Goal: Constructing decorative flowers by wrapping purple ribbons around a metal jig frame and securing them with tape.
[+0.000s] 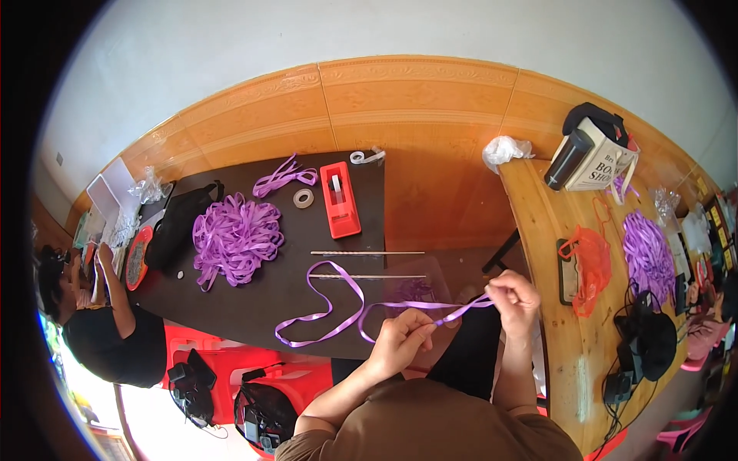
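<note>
A thin purple ribbon trails in loops over the dark table and runs up between my two hands. My left hand, in front of the table's near right corner, pinches it with curled fingers. Farther right, my right hand grips the ribbon's raised end between thumb and fingers, and the stretch between both hands is nearly taut. Beyond the loops, two thin rods lie crosswise, partly past the table's right edge. Below that edge, a clear box with purple pieces shows.
On the dark table are a big purple ribbon heap, a red tape dispenser and a tape roll. A wooden table at right holds a phone, orange bag, ribbons and cables. Another person sits at far left.
</note>
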The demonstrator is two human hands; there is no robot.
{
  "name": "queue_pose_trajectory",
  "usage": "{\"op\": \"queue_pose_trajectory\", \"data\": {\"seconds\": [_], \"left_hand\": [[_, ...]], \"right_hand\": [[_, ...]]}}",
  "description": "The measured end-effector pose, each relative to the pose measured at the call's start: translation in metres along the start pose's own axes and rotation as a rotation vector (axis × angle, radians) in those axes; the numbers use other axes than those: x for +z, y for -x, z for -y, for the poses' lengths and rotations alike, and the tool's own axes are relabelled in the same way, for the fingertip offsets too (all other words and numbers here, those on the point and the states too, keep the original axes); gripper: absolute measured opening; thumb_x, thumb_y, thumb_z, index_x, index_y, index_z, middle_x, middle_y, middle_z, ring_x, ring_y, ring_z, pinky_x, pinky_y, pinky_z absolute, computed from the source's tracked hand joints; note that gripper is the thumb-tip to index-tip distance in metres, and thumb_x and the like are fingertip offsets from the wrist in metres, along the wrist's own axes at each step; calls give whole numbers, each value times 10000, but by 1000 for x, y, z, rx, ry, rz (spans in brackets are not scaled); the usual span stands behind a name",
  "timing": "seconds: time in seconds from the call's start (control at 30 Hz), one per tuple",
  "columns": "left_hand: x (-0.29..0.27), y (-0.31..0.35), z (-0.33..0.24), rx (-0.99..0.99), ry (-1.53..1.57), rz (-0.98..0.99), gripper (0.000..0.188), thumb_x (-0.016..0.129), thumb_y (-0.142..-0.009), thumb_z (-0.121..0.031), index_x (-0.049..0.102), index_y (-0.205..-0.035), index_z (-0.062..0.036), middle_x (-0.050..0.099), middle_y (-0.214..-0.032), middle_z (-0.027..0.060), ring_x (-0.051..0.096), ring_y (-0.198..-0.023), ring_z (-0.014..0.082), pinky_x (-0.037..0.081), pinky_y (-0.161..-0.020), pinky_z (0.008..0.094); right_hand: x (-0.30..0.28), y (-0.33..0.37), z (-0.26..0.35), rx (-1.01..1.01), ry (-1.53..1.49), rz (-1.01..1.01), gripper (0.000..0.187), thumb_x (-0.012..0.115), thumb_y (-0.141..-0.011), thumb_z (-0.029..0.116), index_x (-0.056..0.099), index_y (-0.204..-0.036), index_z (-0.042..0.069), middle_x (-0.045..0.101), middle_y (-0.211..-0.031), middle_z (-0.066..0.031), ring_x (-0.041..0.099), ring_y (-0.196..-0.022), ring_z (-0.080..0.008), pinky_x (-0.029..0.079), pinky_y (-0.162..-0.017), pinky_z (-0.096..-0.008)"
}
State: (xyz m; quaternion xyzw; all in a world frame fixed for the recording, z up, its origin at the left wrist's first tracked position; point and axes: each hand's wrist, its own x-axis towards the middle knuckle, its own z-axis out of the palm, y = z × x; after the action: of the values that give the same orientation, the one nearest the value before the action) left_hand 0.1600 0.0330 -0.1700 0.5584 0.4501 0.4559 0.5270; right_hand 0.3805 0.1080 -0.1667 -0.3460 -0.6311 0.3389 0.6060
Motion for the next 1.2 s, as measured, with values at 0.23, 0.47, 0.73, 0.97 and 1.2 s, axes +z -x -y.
{"op": "queue_pose_trajectory", "data": {"seconds": [0.23,0.47,0.73,0.97,1.2], "left_hand": [[5,-5,18,-141,328,74,69,518,-924,-58,543,-914,5,591,-691,38,555,-636,86,453,-606,213],[23,-8,38,-169,488,-150,72,504,-932,-59,543,-927,0,603,-697,49,558,-625,92,464,-614,216],[34,-15,77,-176,497,-201,147,518,-930,-88,556,-985,42,625,-718,84,580,-623,121,472,-613,225],[34,-42,94,-184,512,-273,169,530,-933,-127,620,-944,15,642,-733,60,578,-639,87,454,-603,201],[27,-74,94,65,445,-460,172,530,-931,-105,629,-1018,5,657,-757,62,588,-665,87,469,-660,208]], "right_hand": [[18,-13,-20,-113,504,-15,212,638,-729,-41,639,-929,32,591,-876,-82,551,-831,-213,435,-734,-298],[19,-1,-21,288,-253,746,350,592,-772,-39,606,-1118,14,619,-1068,-105,565,-1001,-179,437,-860,-315],[39,12,-63,-203,415,398,143,629,-691,-29,630,-805,57,608,-772,-26,545,-705,-216,374,-635,-330],[67,-14,-98,-358,417,230,165,606,-707,-59,598,-838,40,612,-785,-80,579,-727,-266,421,-667,-352],[93,-58,-105,-341,213,174,184,580,-706,-122,616,-826,12,610,-756,-85,569,-716,-257,455,-631,-335]]}}
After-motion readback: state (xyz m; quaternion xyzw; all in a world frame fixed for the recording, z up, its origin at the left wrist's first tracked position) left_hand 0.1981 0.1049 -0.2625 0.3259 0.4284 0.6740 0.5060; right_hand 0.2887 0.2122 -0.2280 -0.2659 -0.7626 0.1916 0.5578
